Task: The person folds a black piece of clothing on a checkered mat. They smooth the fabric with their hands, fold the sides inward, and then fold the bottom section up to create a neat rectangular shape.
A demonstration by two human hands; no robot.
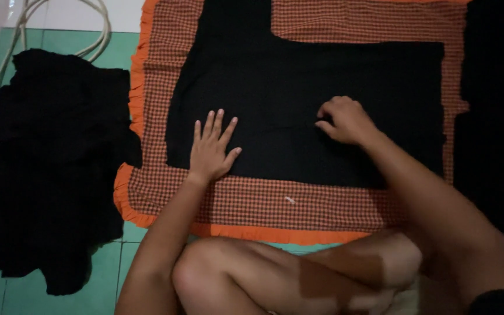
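A flat black fabric garment (pixel 322 105) lies spread on a checked orange-and-brown cloth mat with a bright orange ruffled edge (pixel 252 204), and this mat rests on a floor of pale green tiles (pixel 59 41). The left hand (pixel 212 149) is fully open, fingers spread and palm pressed flat on the lower left part of the black garment, its heel reaching the checked mat; it grips nothing. The right hand (pixel 345 119) sits near the middle of the garment with its fingers curled in, fingertips pinching or pressing the cloth; whether a fold is actually held between them cannot be told in the dim light. The two hands are well apart across the fabric. A small white speck (pixel 289 200) lies on the mat just below the garment's lower edge. To the left of the mat, a crumpled heap of black clothing (pixel 48 163) lies on the tiles, touching the ruffled edge. More dark cloth (pixel 494 116) covers the mat's right side. Behind the heap, a pale looped hose (pixel 97 32) rests against the white base of a wall. The person's bare knee (pixel 217 274) is folded just in front of the mat.
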